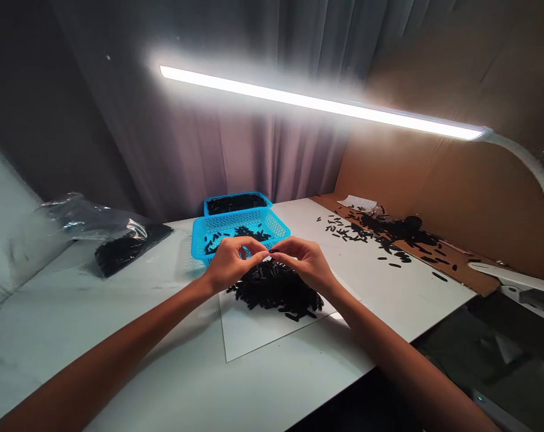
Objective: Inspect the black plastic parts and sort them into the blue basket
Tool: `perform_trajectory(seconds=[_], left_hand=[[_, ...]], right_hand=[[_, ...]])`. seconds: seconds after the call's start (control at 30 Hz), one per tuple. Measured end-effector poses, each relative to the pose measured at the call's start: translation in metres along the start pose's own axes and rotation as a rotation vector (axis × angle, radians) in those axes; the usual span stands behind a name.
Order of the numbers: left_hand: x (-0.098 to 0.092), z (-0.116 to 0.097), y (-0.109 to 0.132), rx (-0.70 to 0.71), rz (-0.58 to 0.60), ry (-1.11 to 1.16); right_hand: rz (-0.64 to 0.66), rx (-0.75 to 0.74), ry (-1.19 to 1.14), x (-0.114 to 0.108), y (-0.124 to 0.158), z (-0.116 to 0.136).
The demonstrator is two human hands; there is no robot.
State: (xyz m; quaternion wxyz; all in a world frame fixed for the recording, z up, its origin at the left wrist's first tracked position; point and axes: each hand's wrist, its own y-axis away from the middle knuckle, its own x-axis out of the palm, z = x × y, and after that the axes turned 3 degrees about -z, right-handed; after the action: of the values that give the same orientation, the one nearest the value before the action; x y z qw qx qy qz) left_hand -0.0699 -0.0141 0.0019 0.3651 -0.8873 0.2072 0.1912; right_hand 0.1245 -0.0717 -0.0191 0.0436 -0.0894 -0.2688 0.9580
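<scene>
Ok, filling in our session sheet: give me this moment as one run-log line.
left hand: fingertips raised, meeting right | right hand: same, any held item unclear | below: pile of black pieces on clear sheet | behind: front blue basket

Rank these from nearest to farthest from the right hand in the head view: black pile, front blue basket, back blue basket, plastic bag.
1. black pile, just under the right hand
2. front blue basket, ahead and left
3. back blue basket, behind the front one
4. plastic bag, far left
</scene>
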Motion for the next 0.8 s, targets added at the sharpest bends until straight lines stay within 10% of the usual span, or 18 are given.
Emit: perform_trajectory(seconds=[0.8], left_hand=[[-0.0005,-0.002,0.0001,0.052,-0.052,0.014]], right_hand=[[-0.031,0.049,-0.094,0.0012,0.0007,0.0045]])
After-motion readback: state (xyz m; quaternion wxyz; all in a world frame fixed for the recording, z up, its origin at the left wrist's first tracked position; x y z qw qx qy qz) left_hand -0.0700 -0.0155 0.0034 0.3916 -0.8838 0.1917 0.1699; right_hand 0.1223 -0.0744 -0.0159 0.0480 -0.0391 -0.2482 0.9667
